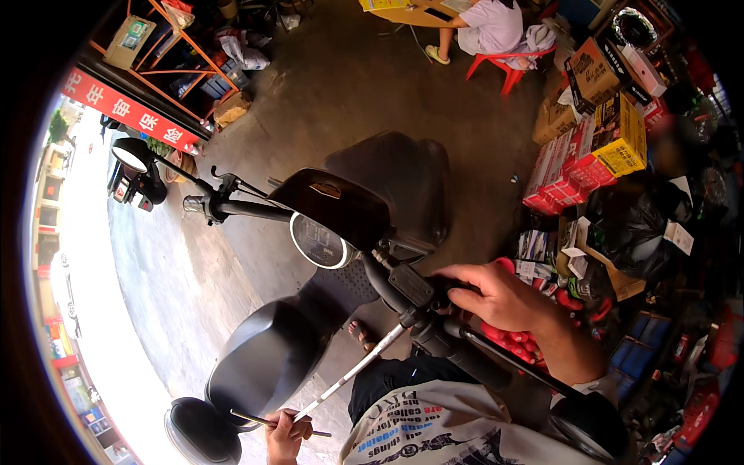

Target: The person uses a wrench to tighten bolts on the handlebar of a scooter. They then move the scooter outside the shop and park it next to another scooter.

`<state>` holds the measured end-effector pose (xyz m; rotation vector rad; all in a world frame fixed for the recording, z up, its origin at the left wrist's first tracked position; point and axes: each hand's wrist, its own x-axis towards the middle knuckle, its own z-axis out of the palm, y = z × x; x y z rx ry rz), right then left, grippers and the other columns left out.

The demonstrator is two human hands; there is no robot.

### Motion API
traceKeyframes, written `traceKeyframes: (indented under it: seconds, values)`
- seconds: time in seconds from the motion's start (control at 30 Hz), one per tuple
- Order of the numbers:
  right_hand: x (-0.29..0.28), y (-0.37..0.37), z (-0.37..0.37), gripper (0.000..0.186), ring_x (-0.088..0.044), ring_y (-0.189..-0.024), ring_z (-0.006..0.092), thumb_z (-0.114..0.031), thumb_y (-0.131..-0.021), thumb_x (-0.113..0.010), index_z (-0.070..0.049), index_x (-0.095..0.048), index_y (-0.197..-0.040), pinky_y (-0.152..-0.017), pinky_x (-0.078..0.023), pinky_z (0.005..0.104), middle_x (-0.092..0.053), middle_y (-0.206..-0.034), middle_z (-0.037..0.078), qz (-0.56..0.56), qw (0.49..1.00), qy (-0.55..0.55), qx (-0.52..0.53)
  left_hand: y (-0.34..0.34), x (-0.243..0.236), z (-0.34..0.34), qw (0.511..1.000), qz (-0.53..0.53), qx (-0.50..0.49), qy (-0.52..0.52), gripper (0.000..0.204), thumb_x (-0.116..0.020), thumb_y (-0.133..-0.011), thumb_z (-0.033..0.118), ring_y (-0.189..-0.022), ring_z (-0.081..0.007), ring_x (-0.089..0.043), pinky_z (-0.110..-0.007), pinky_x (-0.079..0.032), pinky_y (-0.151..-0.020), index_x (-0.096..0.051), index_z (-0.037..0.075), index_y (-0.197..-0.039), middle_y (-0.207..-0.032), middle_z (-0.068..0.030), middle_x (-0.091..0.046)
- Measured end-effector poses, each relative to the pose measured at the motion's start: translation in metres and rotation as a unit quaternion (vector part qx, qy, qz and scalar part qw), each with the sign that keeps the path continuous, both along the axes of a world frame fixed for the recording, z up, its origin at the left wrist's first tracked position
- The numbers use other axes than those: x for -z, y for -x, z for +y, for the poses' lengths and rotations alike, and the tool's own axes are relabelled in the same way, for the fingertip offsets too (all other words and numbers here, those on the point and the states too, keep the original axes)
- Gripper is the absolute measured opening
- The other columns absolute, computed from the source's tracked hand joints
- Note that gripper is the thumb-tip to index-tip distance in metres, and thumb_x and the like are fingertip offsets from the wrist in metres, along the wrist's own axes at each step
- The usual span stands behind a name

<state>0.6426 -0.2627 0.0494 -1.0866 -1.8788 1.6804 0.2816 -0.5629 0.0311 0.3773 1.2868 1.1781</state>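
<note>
A black scooter stands in front of me, with its round display [320,239] below a dark cowl [329,203] and its seat [267,360] at the lower left. My left hand [287,435] is closed on the crossbar of a T-handle wrench [349,372]. From there the wrench's long pale shaft slants up to the handlebar, its tip meeting the black clamp area beside the grip [465,358]. My right hand [504,298] is closed round the control housing [411,285] at the brake lever's base; part of its fingers is hidden.
Stacked cartons [593,147] and a black plastic bag [639,232] crowd the right side. A person [492,27] sits on a red chair [502,70] at a table. The scooter's far mirror [130,155] sticks out left, near an orange rack [182,58].
</note>
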Motion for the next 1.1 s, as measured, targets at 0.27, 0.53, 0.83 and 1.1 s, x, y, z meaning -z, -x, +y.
traceKeyframes:
  seconds: [0.27,0.53,0.83,1.1]
  values:
    - [-0.002,-0.001,0.001,0.032,-0.067,-0.068,0.0288,-0.009,-0.089,-0.058,0.002,-0.059,-0.119,-0.062,-0.049,0.0357,-0.067,-0.079,0.021,-0.045,0.998,0.030,0.008,0.014,0.007,0.013,0.997,-0.036,0.014,0.068,0.036,-0.053,-0.100,0.028,-0.045,-0.0088,-0.032,-0.030,-0.036,-0.048,-0.063,-0.003,-0.086,-0.052,0.0023,-0.035]
    - [-0.005,0.000,0.002,0.032,-0.068,-0.074,0.0344,-0.009,-0.088,-0.060,0.003,-0.060,-0.117,-0.063,-0.049,0.0380,-0.067,-0.083,0.024,-0.045,0.998,0.028,0.028,0.022,0.009,0.020,0.996,-0.058,-0.007,0.070,0.031,-0.051,-0.101,0.018,-0.045,-0.0098,-0.034,-0.031,-0.040,-0.048,-0.062,-0.006,-0.085,-0.052,0.0001,-0.039]
    - [-0.007,-0.002,0.005,0.031,-0.067,-0.081,0.0375,-0.008,-0.087,-0.061,0.003,-0.060,-0.116,-0.067,-0.050,0.0395,-0.067,-0.088,0.025,-0.048,0.998,0.041,0.017,0.012,0.011,0.023,0.997,-0.018,0.014,0.077,0.036,-0.052,-0.101,0.028,-0.043,-0.0080,-0.026,-0.029,-0.032,-0.045,-0.060,-0.002,-0.082,-0.052,0.0043,-0.030]
    - [-0.004,0.000,-0.005,0.033,-0.070,-0.080,0.0250,-0.007,-0.089,-0.059,0.002,-0.057,-0.121,-0.071,-0.051,0.0333,-0.068,-0.087,0.020,-0.061,0.998,0.025,0.023,0.014,0.006,0.020,0.997,-0.049,0.005,0.057,0.038,-0.049,-0.102,0.023,-0.045,-0.0081,-0.030,-0.029,-0.036,-0.048,-0.060,-0.008,-0.083,-0.052,0.0029,-0.034]
